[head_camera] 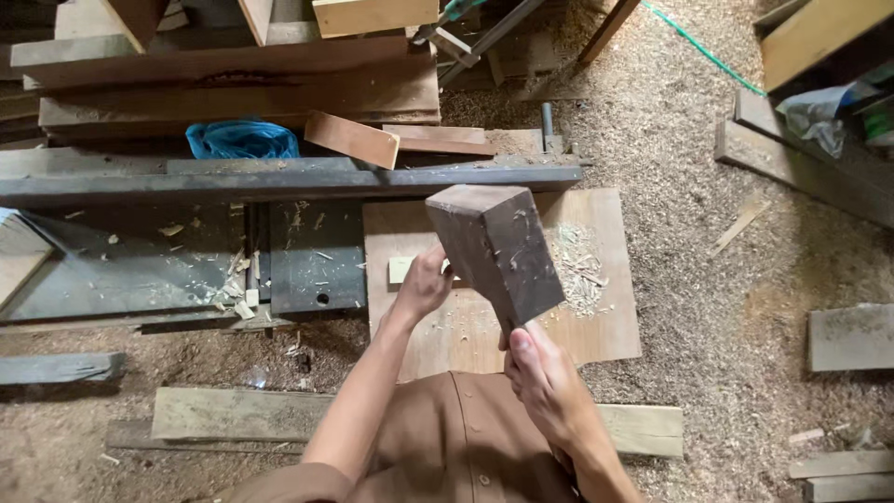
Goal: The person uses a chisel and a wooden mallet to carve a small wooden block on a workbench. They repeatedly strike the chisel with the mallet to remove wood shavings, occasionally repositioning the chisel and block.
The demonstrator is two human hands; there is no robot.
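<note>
My right hand grips the handle of a big dark wooden mallet, whose head is raised over a plywood board. My left hand is closed around something on that board, next to a small pale wood piece; the mallet head hides most of what it holds. Wood shavings lie on the board to the right of the mallet.
A dark metal machine bed lies to the left, with a long steel beam behind. Planks and a blue plastic bag are stacked at the back. Sawdust covers the floor; boards lie near my knees.
</note>
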